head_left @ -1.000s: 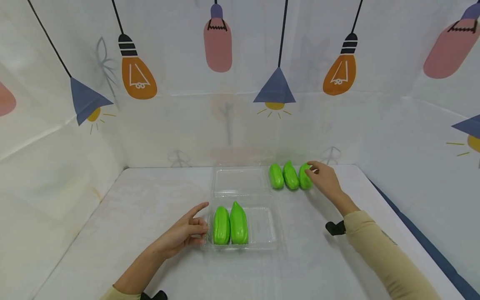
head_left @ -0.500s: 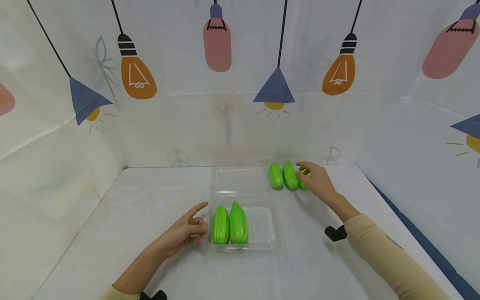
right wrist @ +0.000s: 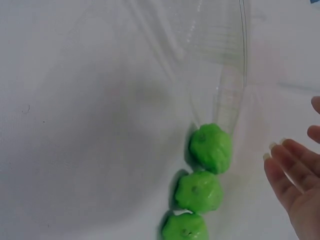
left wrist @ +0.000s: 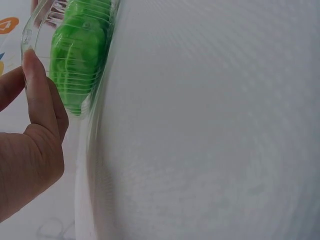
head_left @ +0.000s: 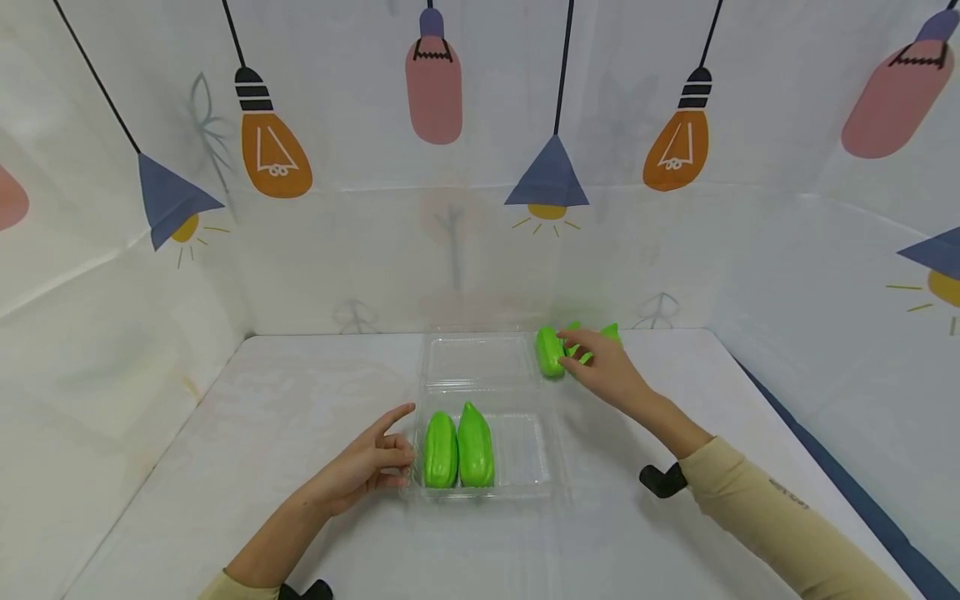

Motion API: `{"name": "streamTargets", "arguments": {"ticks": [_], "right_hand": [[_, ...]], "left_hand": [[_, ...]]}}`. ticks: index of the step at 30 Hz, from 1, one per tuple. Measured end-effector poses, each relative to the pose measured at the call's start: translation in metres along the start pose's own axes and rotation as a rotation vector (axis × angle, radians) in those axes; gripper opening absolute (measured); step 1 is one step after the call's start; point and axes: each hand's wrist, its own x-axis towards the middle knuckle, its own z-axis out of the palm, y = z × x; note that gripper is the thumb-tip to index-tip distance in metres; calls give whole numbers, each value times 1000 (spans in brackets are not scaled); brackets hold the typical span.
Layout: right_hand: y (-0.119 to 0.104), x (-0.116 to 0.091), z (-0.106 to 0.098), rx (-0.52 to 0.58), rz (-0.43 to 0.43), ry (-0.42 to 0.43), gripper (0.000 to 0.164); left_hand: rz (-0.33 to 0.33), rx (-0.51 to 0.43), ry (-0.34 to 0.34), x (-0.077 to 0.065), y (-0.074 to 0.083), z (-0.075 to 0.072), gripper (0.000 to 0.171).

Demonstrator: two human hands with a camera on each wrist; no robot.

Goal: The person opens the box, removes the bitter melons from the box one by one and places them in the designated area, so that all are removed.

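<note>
My left hand (head_left: 375, 462) is at the left edge of a clear plastic box (head_left: 558, 450), its index finger stretched out. In the left wrist view, the thumb (left wrist: 37, 85) and a finger pinch the rim. Inside lie two bright green, ridged, cucumber-shaped vegetables (head_left: 441, 450), side by side. My right hand (head_left: 603, 367) hovers over three similar ones at the back, fingers loosely bent and holding nothing. The leftmost green vegetable (head_left: 550, 352) shows almost whole; the hand partly hides the others. The right wrist view shows the ends of these vegetables (right wrist: 210, 147) in a row, apart from the fingers.
The box's clear lid (head_left: 480, 358) lies folded back behind it, just left of the back row. A white table (head_left: 300, 400) reaches to a lamp-printed curtain (head_left: 360, 250) at the back and sides. Dark blue cloth (head_left: 840, 483) shows past the right edge.
My right hand has moved left along the back row, from the rightmost green vegetable to near the leftmost. The left hand, the box and the vegetables stay in place.
</note>
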Motion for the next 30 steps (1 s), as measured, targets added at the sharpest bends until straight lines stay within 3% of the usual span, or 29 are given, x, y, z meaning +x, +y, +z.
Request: {"name": "streamTargets", "arguments": {"ticks": [19, 30], "right_hand": [[-35, -27, 28, 120, -94, -187, 44], [-53, -31, 48, 137, -78, -349, 51]], "left_hand": [[8, -2, -15, 1, 0, -2, 80], [2, -6, -10, 0, 0, -1, 81]]}}
